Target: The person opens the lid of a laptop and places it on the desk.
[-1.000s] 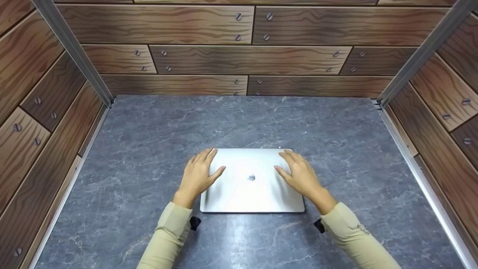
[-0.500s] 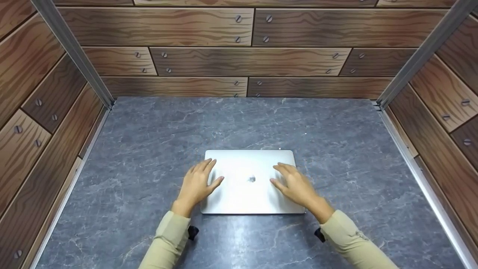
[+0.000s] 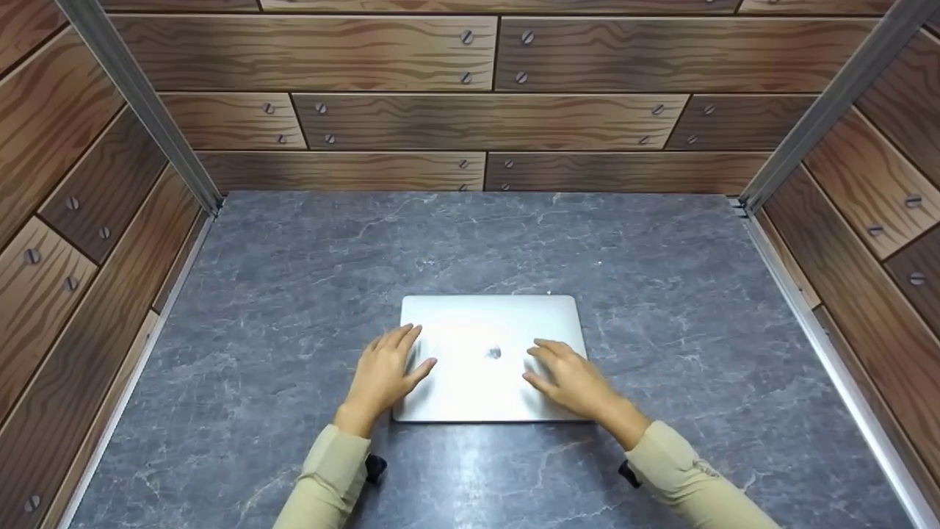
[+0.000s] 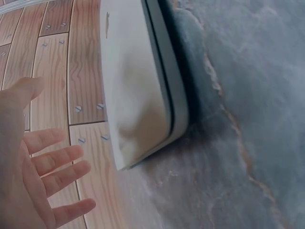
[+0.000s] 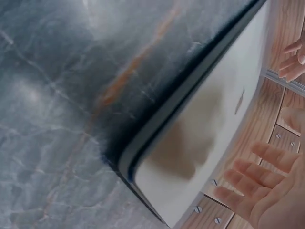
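A closed silver laptop [image 3: 477,316] with a logo in the middle of its lid lies flat on the dark marbled table [image 3: 294,279]. Over its left side hovers my left hand [image 3: 380,376], fingers loosely spread and thumb pointing inward. My right hand [image 3: 576,383] is above the right part of the lid, its fingers relaxed. Both wrist views show a gap between the palm and the laptop [image 4: 133,86], with the hand's blurred shadow or reflection on the lid. Neither hand holds anything.
Wood-patterned walls [image 3: 396,55] enclose the table at the back and both sides. Grey metal posts [image 3: 147,110] stand at the back corners, and pale metal strips [image 3: 844,382] run along the table's side edges.
Both hands have drawn back toward the person, away from the laptop's far corners. The right hand has also shifted slightly inward. The laptop stays closed in about the same place.
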Demonstrator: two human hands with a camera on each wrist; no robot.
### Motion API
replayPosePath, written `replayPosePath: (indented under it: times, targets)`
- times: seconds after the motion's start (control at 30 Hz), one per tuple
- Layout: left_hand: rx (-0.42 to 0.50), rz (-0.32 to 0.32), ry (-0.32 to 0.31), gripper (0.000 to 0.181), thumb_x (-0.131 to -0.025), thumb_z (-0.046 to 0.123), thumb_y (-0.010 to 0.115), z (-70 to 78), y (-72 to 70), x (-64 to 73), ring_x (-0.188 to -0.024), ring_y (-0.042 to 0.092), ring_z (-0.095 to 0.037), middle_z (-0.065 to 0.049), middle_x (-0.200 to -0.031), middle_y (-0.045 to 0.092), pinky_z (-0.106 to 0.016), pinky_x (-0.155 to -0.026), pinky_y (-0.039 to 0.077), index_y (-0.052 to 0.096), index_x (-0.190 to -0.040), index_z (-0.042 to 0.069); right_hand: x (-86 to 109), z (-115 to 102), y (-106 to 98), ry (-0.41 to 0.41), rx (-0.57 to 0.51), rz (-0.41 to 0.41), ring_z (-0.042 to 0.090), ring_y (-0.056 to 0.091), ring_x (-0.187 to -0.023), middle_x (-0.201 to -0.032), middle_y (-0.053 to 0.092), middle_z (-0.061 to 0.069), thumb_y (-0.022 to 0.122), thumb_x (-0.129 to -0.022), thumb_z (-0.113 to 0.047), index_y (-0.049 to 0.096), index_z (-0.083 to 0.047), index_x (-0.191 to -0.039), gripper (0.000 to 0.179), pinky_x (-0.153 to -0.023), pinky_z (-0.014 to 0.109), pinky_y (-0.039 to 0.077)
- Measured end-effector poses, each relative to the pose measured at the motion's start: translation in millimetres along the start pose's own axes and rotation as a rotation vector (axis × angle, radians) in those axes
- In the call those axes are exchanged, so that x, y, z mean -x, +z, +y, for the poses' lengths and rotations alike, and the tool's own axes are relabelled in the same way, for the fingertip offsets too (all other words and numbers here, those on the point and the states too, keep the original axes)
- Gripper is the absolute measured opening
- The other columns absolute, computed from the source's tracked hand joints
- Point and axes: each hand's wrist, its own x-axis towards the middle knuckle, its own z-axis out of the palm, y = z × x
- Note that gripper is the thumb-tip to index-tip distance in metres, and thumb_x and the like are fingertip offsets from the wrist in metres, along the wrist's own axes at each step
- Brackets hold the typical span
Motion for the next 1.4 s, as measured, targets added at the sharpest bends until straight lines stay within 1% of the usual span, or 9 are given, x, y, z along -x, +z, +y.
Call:
replayPosePath:
  times: [0.2,0.33,0.47,0.57,0.73,0.83,1.07,1.17,1.4]
  targets:
    - [0.000,-0.009,-0.009,0.060,-0.090,0.046,0.061,-3.9,5.1,5.5,-0.123,0.058,-0.034,-0.016,-0.135,0.060,-0.054,-0.104,0.047,0.055,-0.135,0.007,2.0,6,7,-0.149,0.031,0.006,0.035,0.060,-0.120,-0.130,0.060,0.020,0.066,-0.090,-0.031,0.063,-0.001,-0.121,0.043,-0.101,0.047,0.051]
    - [-0.002,-0.004,-0.007,0.060,-0.089,0.046,0.061,-6.5,7.4,8.8,-0.122,0.059,-0.034,-0.016,-0.133,0.061,-0.054,-0.103,0.048,0.056,-0.134,0.007,3.4,9,11,-0.247,0.048,0.022,0.034,0.060,-0.119,-0.130,0.060,0.019,0.071,-0.086,-0.032,0.064,-0.001,-0.120,0.047,-0.099,0.046,0.053]
    - [0.004,-0.014,-0.015,0.060,-0.090,0.047,0.060,-7.9,7.7,11.4,-0.122,0.059,-0.034,-0.016,-0.134,0.060,-0.055,-0.103,0.047,0.055,-0.134,0.007,5.1,10,12,-0.312,0.062,-0.002,0.034,0.058,-0.121,-0.132,0.058,0.019,0.073,-0.084,-0.036,0.063,-0.001,-0.121,0.053,-0.099,0.046,0.053]
    - [0.010,-0.041,-0.030,0.061,-0.090,0.047,0.059,-8.3,7.8,13.2,-0.124,0.057,-0.034,-0.016,-0.136,0.058,-0.056,-0.104,0.046,0.054,-0.136,0.007,6.4,9,12,-0.316,0.068,-0.049,0.035,0.056,-0.125,-0.135,0.056,0.019,0.073,-0.084,-0.040,0.061,-0.001,-0.124,0.057,-0.102,0.047,0.051]
    - [0.023,-0.084,-0.033,0.064,-0.090,0.047,0.061,-9.5,8.2,17.4,-0.128,0.054,-0.035,-0.018,-0.140,0.055,-0.056,-0.107,0.044,0.051,-0.138,0.006,8.8,5,11,-0.262,0.050,-0.140,0.035,0.051,-0.132,-0.142,0.052,0.019,0.073,-0.082,-0.042,0.059,-0.002,-0.128,0.064,-0.108,0.048,0.046]
    - [0.030,-0.119,-0.040,0.071,-0.089,0.049,0.062,-10.6,8.3,21.3,-0.132,0.051,-0.036,-0.020,-0.143,0.051,-0.055,-0.110,0.042,0.047,-0.140,0.003,10.0,5,11,-0.241,0.047,-0.167,0.036,0.049,-0.134,-0.144,0.050,0.019,0.075,-0.079,-0.043,0.059,-0.002,-0.129,0.066,-0.110,0.049,0.045]
    - [0.050,-0.249,-0.080,0.096,-0.082,0.058,0.066,-15.2,9.0,33.5,-0.141,0.039,-0.038,-0.023,-0.154,0.036,-0.057,-0.116,0.034,0.033,-0.147,-0.003,11.6,8,15,-0.265,0.077,-0.160,0.036,0.050,-0.132,-0.143,0.050,0.019,0.079,-0.076,-0.040,0.058,-0.001,-0.128,0.068,-0.109,0.049,0.045]
    - [0.068,-0.272,-0.086,0.102,-0.079,0.060,0.069,-16.6,9.9,38.5,-0.143,0.036,-0.039,-0.024,-0.155,0.033,-0.058,-0.117,0.031,0.030,-0.148,-0.005,12.8,10,17,-0.273,0.085,-0.154,0.036,0.050,-0.132,-0.143,0.050,0.020,0.080,-0.075,-0.038,0.058,-0.001,-0.129,0.069,-0.109,0.048,0.045]
    - [0.090,-0.296,-0.083,0.111,-0.072,0.060,0.075,-20.9,11.8,46.7,-0.144,0.034,-0.040,-0.025,-0.155,0.031,-0.059,-0.118,0.028,0.028,-0.148,-0.007,13.8,11,20,-0.287,0.098,-0.140,0.036,0.050,-0.132,-0.143,0.051,0.019,0.081,-0.074,-0.039,0.058,-0.001,-0.129,0.071,-0.108,0.048,0.046]
